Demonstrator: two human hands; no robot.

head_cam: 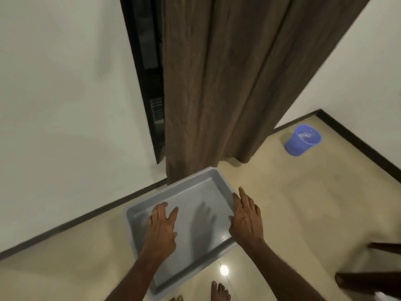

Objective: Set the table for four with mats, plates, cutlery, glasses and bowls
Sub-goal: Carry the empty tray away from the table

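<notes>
Left grip (161, 227) splayed over tray (193, 181); right grip (246, 216) touching rim.

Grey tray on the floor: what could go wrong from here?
Neither hand grips yet: the left hand hovers open over the grey tray, the right hand rests at its rim, so a hasty lift may tip it. The bare foot sits close by, and the glossy floor may be slippery.
</notes>
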